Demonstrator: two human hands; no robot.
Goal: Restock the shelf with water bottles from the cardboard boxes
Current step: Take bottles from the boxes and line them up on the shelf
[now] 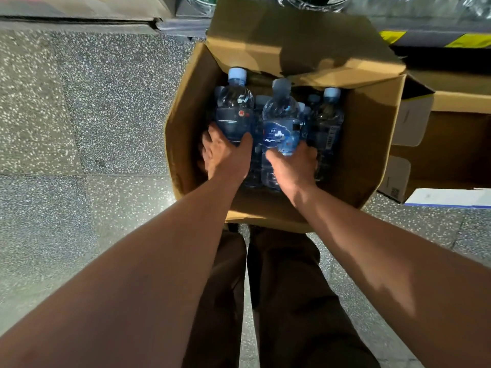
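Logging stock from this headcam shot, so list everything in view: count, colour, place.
cardboard box: one, brown, open, on the floor before the legs
water bottles: three stick up, more below uncounted; clear, pale blue caps; inside the box
second box: one, brown, open, right of the first
floor: grey, speckled
hazard stripe: one, yellow and black, top right
trousers: one pair, dark brown, bottom centre
left grip: one, bare hand, holds the leftmost bottle
right grip: one, bare hand, holds the middle bottle
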